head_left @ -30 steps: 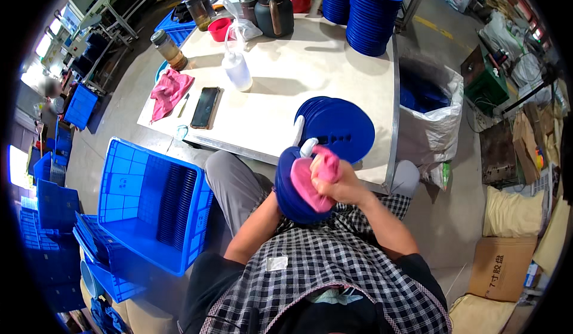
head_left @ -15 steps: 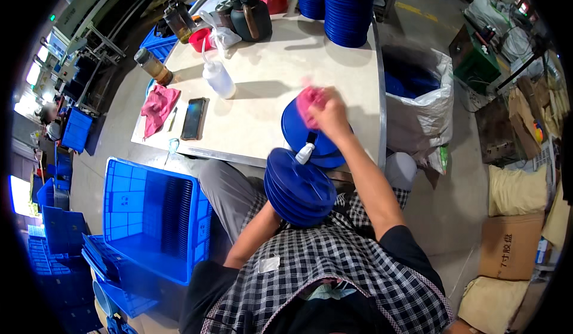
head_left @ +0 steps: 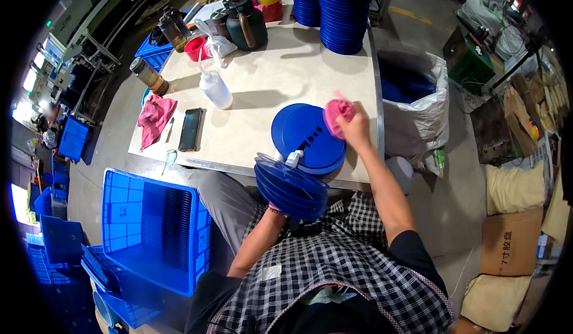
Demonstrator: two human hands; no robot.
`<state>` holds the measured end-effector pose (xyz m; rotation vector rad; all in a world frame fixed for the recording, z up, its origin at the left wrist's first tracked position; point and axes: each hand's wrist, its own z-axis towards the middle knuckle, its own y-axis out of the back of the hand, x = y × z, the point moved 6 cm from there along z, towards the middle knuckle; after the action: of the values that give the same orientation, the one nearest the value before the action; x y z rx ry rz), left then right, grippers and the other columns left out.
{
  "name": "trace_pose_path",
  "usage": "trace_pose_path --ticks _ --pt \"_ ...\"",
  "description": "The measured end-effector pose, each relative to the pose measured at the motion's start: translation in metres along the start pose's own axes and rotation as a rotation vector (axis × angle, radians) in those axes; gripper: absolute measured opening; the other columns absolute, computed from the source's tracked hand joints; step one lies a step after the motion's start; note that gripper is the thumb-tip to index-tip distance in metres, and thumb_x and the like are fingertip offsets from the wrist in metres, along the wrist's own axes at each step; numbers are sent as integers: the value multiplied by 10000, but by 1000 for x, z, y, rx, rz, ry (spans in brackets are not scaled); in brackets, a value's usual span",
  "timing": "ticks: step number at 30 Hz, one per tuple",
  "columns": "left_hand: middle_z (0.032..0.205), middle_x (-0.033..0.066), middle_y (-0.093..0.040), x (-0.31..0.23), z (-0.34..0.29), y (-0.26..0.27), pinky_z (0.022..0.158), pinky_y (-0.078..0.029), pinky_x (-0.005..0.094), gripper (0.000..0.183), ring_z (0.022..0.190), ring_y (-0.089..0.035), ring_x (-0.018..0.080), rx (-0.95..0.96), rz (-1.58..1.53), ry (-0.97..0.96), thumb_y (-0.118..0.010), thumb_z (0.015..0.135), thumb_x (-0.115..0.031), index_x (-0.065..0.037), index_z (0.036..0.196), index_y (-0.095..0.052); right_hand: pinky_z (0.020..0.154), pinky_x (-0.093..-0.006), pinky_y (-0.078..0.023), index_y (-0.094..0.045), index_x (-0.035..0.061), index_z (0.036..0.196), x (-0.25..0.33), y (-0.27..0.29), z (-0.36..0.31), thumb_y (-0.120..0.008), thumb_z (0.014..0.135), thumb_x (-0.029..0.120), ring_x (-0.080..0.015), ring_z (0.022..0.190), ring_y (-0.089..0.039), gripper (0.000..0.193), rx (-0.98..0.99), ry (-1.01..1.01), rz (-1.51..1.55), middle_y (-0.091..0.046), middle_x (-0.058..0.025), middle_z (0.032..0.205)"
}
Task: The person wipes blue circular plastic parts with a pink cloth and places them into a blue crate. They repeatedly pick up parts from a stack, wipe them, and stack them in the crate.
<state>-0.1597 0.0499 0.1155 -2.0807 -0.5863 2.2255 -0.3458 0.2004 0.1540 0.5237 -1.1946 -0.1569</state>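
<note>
Pink cloth (head_left: 335, 119), soft and crumpled, is bunching inside the right hand (head_left: 356, 126), whose fingers are curling closely around it just beside the right edge of a low pile of flat blue discs (head_left: 306, 130). Glossy blue plastic discs (head_left: 290, 189), thin and round, are fanning slightly apart in the left hand (head_left: 293, 158), which is gripping them at a tilt in front of the checked apron (head_left: 340, 256). White-covered fingertips are showing at their far rim, but the discs are hiding most of that hand, so the curl of its other fingers cannot be told. Blur is softening the cloth's outline, and overlapping layers are making the held discs hard to count. Below the pile, the smooth cream table (head_left: 253, 134) is gleaming within its metal edging and is carrying a translucent squeeze bottle (head_left: 215, 90), a dark phone (head_left: 190, 130) and tall blue disc stacks (head_left: 343, 20). On the grey floor (head_left: 433, 214), a white woven sack (head_left: 421, 128) and a blue plastic crate (head_left: 127, 214) are standing.
</note>
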Motion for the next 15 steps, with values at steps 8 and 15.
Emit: trace_pose_path --ticks 8,15 --pt "1253 82 -614 25 -4 20 1072 -469 389 417 1214 -573 215 -42 -59 25 -598 1026 -249 -68 1390 -508 801 -432 -559 -665 59 1015 -17 -3 -15 -764 836 184 -329 904 -673 240 3 115 109 -648 -131 929" --pt "1282 70 -612 -25 -16 1 1080 -455 376 387 1195 -574 210 -5 406 -299 -548 1051 -233 -71 1401 -511 812 -450 -528 -620 17 960 13 55 49 -753 760 108 -403 909 -632 258 -190 273 -128 -627 -171 950"
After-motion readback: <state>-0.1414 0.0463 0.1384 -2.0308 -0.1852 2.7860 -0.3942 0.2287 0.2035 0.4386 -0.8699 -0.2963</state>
